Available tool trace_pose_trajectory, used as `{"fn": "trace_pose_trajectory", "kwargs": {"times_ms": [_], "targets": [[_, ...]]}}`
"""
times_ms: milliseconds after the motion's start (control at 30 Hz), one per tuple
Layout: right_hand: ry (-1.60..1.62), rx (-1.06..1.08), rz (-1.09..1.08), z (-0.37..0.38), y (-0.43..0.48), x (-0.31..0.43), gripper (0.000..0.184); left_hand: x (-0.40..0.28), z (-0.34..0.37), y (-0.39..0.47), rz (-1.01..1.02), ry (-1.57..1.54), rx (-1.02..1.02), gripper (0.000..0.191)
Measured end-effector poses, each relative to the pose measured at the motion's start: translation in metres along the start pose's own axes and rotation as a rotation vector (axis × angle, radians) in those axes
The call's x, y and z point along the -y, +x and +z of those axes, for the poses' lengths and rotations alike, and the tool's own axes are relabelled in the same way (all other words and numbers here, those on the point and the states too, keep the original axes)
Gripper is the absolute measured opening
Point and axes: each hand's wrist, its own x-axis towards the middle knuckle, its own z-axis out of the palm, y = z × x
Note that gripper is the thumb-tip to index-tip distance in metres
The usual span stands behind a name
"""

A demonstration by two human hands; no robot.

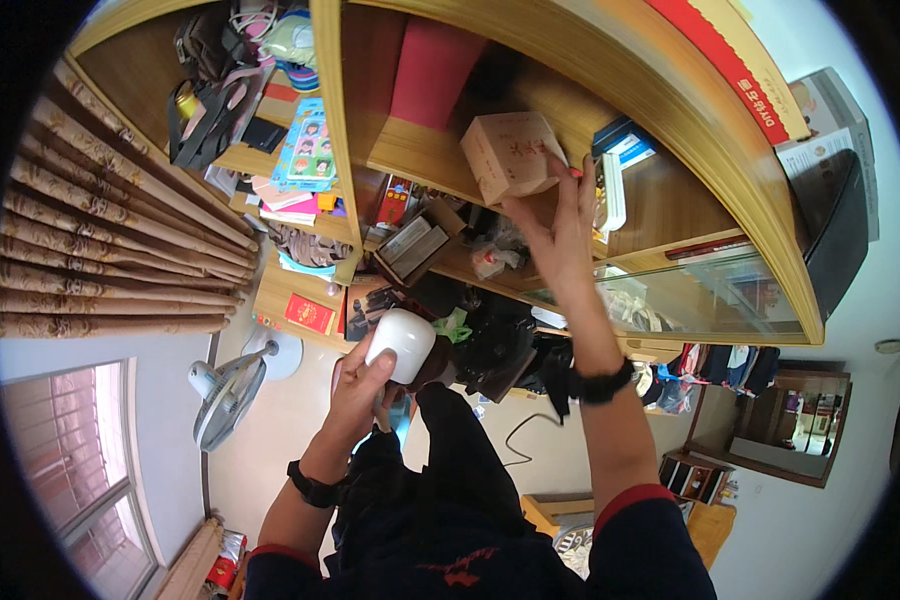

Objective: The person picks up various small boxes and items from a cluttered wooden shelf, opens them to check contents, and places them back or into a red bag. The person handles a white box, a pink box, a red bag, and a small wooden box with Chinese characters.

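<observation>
In my left hand [361,382] I hold a glossy white object with rounded corners [409,337], my thumb across its near side. It hangs in front of the cabinet, above my legs. A pale brown cardboard box with red writing [514,150] sits at the front of a wooden shelf [412,150]. My right hand [562,221] is at the box, thumb by its lower edge and a fingertip by its right side. Other fingers stretch past it, apart. Whether those fingers grip the box or only touch it cannot be told.
A pink-red panel [435,71] stands behind the box, with a blue box [626,142] to its right. Below are an open carton [420,240] and a glass door [712,292]. A standing fan [232,397] and curtains [120,225] are at left; a dark cable [521,442] crosses the floor.
</observation>
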Motion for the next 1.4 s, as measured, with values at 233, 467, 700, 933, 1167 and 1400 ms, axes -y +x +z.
{"fn": "trace_pose_trajectory", "kwargs": {"times_ms": [233,467,700,933,1167,1400], "targets": [[0.811,0.777,0.393,-0.056,-0.081,0.074,0.048,-0.005,0.028,0.024,0.066,0.233,0.107,0.036],[0.974,0.459,0.558,-0.091,-0.049,0.087,0.040,-0.019,0.028,0.012,0.047,0.151,0.077,0.033],[0.515,-0.177,0.094,-0.224,0.065,0.067,0.041,-0.114,0.053,-0.028,0.186,0.206,0.149,0.037],[0.300,0.074,0.179,-0.214,0.139,-0.041,0.037,-0.215,0.107,-0.039,0.369,0.080,0.381,0.051],[-0.170,-0.290,-0.158,-0.214,0.120,-0.009,0.034,-0.303,0.170,-0.008,0.880,0.375,0.333,0.049],[0.240,0.055,-0.410,-0.178,0.035,0.083,0.031,-0.324,0.218,0.074,1.135,0.594,0.128,0.039]]}}
